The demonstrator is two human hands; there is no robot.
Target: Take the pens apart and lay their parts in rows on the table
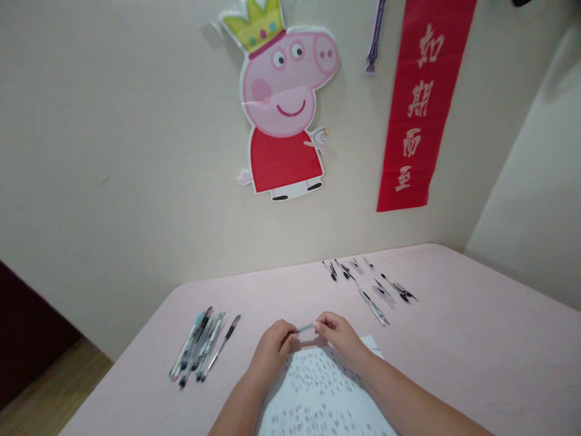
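My left hand [271, 350] and my right hand [339, 336] meet over the top edge of a written sheet of paper [318, 393]. Both pinch the ends of a thin clear pen part [305, 328] held level between them. A row of several assembled pens [200, 346] lies to the left of my left hand on the pink table [476, 339]. Several loose pen pieces [372, 284] are scattered beyond my right hand, toward the wall.
The table butts against a cream wall with a cartoon pig cutout [285, 103] and a red banner [424, 103] with characters. A dark opening and wooden floor [49, 387] lie off the table's left edge.
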